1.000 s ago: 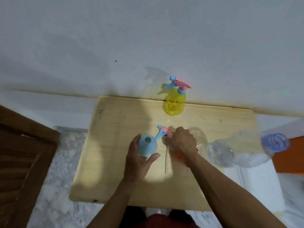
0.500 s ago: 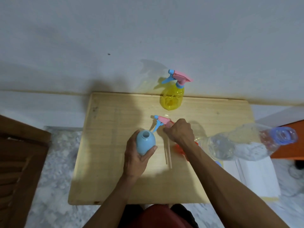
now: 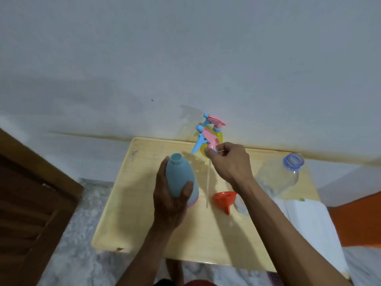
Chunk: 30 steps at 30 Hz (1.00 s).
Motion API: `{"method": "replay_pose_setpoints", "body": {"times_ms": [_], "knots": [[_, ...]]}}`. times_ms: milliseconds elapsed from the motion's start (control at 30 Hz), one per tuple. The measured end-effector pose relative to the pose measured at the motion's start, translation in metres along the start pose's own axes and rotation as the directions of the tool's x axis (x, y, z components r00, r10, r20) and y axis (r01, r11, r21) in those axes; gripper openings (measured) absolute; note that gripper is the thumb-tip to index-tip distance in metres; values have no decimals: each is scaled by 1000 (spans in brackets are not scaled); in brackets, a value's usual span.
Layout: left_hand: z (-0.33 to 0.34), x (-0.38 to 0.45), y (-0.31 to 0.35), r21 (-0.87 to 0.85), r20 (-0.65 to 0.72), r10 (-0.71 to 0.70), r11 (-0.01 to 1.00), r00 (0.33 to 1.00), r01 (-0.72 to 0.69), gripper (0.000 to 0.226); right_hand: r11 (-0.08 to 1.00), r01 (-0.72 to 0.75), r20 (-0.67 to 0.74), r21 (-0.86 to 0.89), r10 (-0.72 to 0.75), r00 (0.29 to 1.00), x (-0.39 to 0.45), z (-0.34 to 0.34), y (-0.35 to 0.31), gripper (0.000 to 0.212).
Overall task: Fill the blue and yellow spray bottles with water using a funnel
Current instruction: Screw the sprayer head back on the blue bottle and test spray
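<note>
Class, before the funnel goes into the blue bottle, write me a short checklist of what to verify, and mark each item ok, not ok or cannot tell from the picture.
1. Blue bottle neck open, spray head off: ok.
2. Blue bottle held firmly: ok, the left hand grips its body, though it is tilted and lifted off the table: upright not ok.
3. Right hand free to take the funnel: not ok, it holds the removed spray head with its tube hanging.
4. Orange funnel within sight and unblocked: ok, lying on its side on the table.
5. Clear water bottle has water: cannot tell.
6. Yellow bottle opened: not ok, spray head on.
</note>
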<state>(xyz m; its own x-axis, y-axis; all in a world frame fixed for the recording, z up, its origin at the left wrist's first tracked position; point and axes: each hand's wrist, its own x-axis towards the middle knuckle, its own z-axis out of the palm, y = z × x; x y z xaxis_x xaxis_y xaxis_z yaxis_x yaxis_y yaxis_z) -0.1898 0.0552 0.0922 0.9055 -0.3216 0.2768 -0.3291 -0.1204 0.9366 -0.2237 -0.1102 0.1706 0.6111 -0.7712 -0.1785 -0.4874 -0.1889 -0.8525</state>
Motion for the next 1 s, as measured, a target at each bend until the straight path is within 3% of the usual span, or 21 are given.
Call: {"method": "replay_pose_setpoints", "body": {"times_ms": [167,267,400,533,800,1000], "knots": [[-1,-25,39,-3,-94,120,993,988,-121,73,957,219,-128,191,-197,972,-31,-39,-27,20],[-4,-41,53,-12,-159,123,992,980,-127,68,898,307,-176,314,-262,949,-49,-59,-45,25],[-12,-55,64,45,-180,153,988,972,-147,65,706,405,-227,580,-337,914,-78,-87,-77,22],[-18,-60,66,49,-185,127,992,974,-120,63,577,451,-228,681,-418,879,-100,-100,-100,15],[-30,-49,71,-3,-81,172,985,982,-172,63,644,492,-154,586,-508,848,-106,-74,-110,24],[-45,-32,74,-77,-25,166,983,986,-168,62,741,417,50,526,-516,855,-99,-41,-98,20]]}}
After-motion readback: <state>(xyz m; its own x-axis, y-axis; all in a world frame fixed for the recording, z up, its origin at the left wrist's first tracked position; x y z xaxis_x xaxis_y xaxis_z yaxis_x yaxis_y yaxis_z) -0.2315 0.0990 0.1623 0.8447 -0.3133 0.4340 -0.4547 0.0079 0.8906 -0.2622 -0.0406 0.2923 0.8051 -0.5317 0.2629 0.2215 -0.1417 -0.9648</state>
